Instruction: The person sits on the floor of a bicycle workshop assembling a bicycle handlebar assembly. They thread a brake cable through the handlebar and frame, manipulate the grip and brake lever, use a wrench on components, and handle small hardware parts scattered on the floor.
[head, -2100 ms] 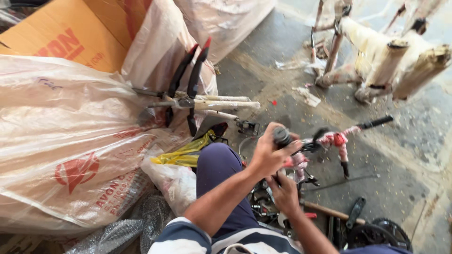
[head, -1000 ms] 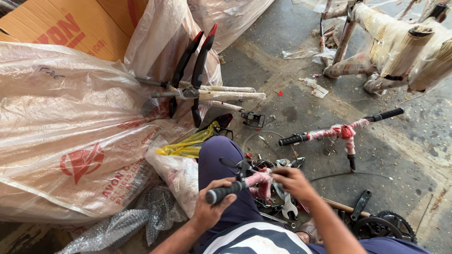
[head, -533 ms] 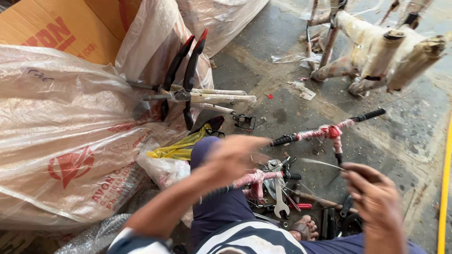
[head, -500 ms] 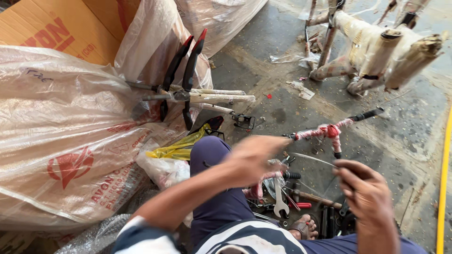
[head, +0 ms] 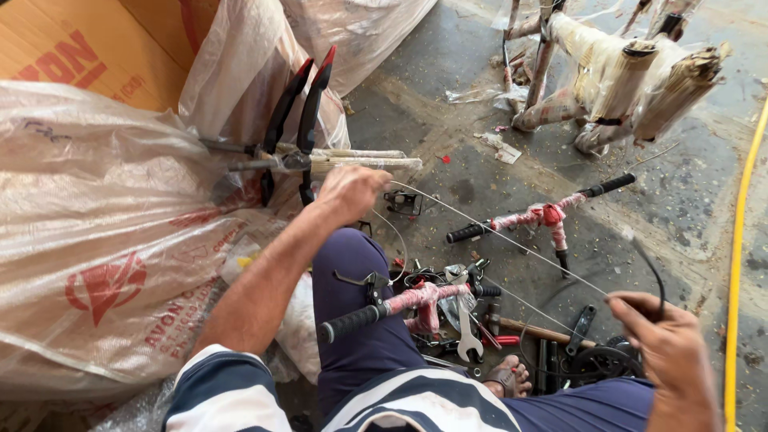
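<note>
Seen from a head-worn camera looking down, a person in a blue-and-white striped shirt sits on a stained concrete floor [head: 512, 172] with dark blue trousers over the raised knee. Nearest, lying across the lap, is a bicycle handlebar [head: 400, 304] wrapped in pink paper, with a black rubber grip at its near end and a brake lever beside it. A spanner [head: 466, 340] and small dark parts lie touching or just beside it on the floor.

The right hand [head: 668, 340] is low at the right, fingers closed in a pinch on one end of a thin brake cable [head: 496, 232]; a short black sheath curves up from that pinch. The cable runs taut as a straight line, up and leftward, to the left hand [head: 352, 192], which is clenched around its far end with the arm stretched out. So the cable's long axis lies diagonally between the two hands, above the lap handlebar, and the right hand is nearer the camera.

Beyond it lies a second pink-wrapped handlebar [head: 544, 216]. Farther left, large clear plastic sacks [head: 104, 240] hold wrapped goods, with black-and-red mudguards [head: 300, 112] sticking up. At the top right stands a paper-wrapped bicycle frame [head: 624, 72], cut off by the edge. A yellow hose [head: 740, 240] runs down the right side. How the cable sits inside the left fist is hidden.
</note>
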